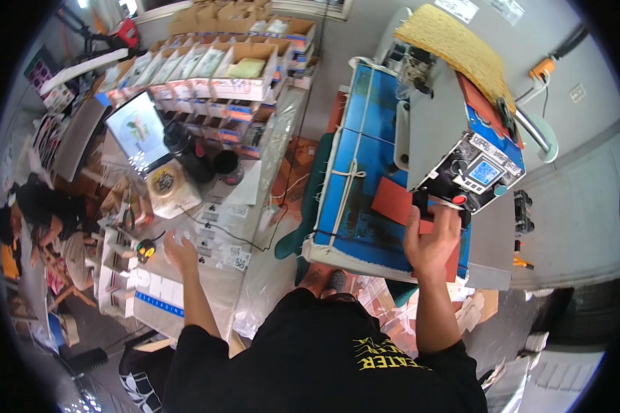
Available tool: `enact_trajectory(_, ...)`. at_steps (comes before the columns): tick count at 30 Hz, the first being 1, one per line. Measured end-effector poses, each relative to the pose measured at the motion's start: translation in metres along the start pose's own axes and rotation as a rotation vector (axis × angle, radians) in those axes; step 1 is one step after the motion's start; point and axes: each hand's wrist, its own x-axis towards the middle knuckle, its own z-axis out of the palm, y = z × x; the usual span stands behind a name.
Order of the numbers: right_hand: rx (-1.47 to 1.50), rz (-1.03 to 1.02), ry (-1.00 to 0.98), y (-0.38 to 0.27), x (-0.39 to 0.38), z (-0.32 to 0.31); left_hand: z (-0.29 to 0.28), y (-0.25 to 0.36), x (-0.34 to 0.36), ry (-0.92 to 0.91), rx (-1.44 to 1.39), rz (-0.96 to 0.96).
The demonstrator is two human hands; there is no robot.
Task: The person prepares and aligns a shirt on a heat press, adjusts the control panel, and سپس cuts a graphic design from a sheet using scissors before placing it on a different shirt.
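Note:
My left hand (181,252) is at the left worktable (231,286) with loosely bent fingers apart, beside a yellow-and-black tape measure (146,251). Clear printed sheets (220,234) lie just right of it. My right hand (430,244) grips a black handle (420,201) below the control box (483,172) of a heat press, which has a red button and a lit display. The press's blue platen (351,186) has cords across it, and a red pad (386,199) lies beneath the handle.
A laptop (136,131), dark cups (229,168) and rows of cardboard bins (241,69) stand on the left. Another person (41,213) in dark clothes is at the far left. A yellow pad (448,34) rests atop the press. Loose cardboard (482,306) lies below it.

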Motion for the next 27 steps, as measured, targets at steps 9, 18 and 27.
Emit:
enact_trajectory(9, -0.141, -0.295, -0.020, 0.034, 0.011, 0.006, 0.065, 0.166, -0.133, -0.976, -0.746, -0.256)
enact_trajectory(18, -0.178, -0.276, -0.052, 0.113, -0.003, -0.038, 0.057, 0.150, -0.138, -1.237, -0.877, -0.633)
enact_trajectory(27, -0.420, 0.273, 0.096, 0.239, -0.042, -0.092, 0.116, 0.232, -0.039, -1.067, -0.894, -0.211)
